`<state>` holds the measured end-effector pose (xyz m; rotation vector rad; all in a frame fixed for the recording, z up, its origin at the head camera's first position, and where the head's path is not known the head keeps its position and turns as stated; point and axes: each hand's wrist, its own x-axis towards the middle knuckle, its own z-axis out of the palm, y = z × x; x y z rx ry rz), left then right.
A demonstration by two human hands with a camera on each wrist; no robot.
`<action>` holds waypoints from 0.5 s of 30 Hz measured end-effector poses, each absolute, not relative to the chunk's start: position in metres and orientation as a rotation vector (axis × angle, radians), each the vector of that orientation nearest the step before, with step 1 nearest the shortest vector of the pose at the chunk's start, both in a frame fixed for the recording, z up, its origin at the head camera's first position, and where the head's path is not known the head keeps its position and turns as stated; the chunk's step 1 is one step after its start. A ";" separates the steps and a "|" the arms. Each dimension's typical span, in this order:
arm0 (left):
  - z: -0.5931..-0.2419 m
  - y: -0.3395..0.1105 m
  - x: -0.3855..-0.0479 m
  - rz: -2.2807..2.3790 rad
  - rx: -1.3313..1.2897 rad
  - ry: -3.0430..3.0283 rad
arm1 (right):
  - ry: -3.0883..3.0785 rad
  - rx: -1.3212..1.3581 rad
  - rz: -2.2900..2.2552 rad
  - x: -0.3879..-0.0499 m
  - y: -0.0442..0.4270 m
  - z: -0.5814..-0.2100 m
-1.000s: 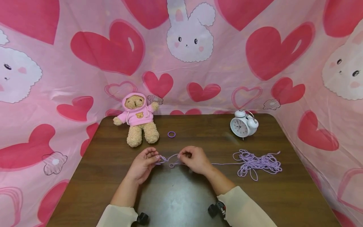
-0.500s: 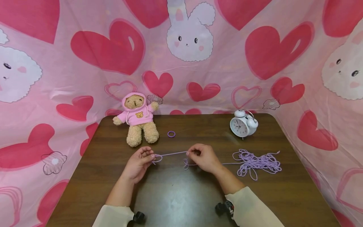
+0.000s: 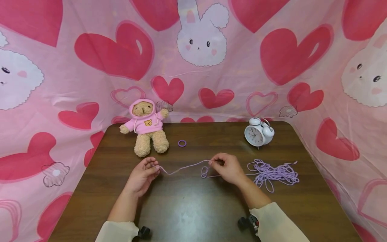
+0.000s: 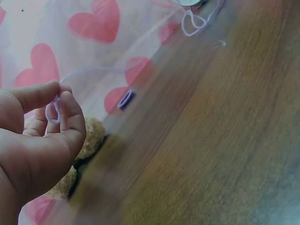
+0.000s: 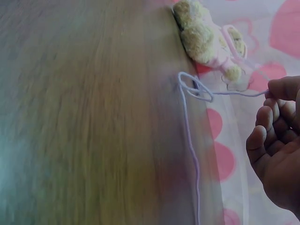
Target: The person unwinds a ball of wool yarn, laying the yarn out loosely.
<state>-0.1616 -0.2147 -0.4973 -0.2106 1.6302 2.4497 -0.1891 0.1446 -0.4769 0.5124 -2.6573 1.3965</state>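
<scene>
A thin lilac cord (image 3: 188,166) sags between the two hands above the table. My left hand (image 3: 141,177) pinches it between thumb and index finger, and a small loop hangs behind those fingers in the left wrist view. The right hand (image 3: 228,168) pinches the cord between thumb and forefinger, its other fingers curled. Just left of the right hand, a small twisted loop of cord (image 5: 182,75) dangles. From there the strand passes behind the right hand to a loose heap of the same cord (image 3: 276,174) on the table.
A teddy bear (image 3: 147,122) in a pink hoodie sits at the back left of the brown table (image 3: 187,208). Near it lies a purple ring (image 3: 182,143). A white alarm clock (image 3: 258,132) stands at the back right, before a heart-patterned pink cloth (image 3: 193,79).
The hands have drawn apart, the right one moving rightward and the left slightly leftward. The loops between them have pulled out into a single strand, which went taut and now sags.
</scene>
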 end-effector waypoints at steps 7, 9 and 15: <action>-0.498 -0.220 -0.161 2.483 -0.189 1.622 | -2.655 0.458 1.371 -0.186 0.163 -0.475; -0.499 -0.222 -0.161 2.492 -0.179 1.614 | -2.652 0.448 1.374 -0.185 0.169 -0.474; -0.500 -0.226 -0.161 2.507 -0.157 1.592 | -2.656 0.390 1.397 -0.183 0.183 -0.471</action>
